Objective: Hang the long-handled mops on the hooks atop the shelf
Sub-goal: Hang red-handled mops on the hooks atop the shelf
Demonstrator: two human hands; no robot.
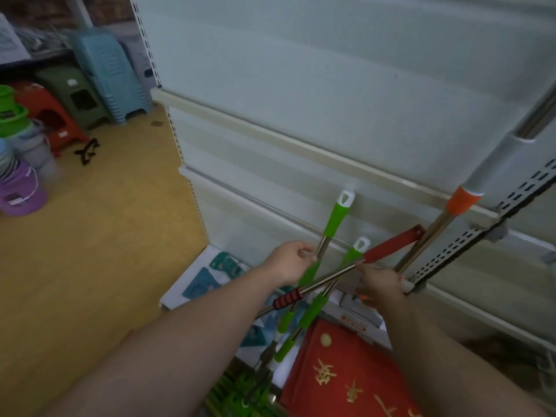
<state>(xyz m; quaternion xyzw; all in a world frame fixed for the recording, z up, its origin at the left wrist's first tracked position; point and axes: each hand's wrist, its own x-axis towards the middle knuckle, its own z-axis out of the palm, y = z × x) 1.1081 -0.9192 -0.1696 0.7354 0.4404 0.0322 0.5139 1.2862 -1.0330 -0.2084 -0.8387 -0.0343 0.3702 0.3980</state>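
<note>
Shop aisle, white shelf (331, 85): left hand (290, 260) is gripping green mop handle (334, 219) below it to lift; right hand (380, 281) is closing on red-handled mop (388, 245), steadying it.

- The white metal shelf unit (301, 85) has plain back panels and slotted uprights.
- Its lowest shelf (192, 275) carries teal-and-white packets (207, 278) and a red pack with gold characters (346, 371).
- The yellow-brown floor (105, 236) carries stacked plastic stools (108, 73), a red stool (51, 112), stacked buckets (18, 182) and a small black object (87, 150).
</note>
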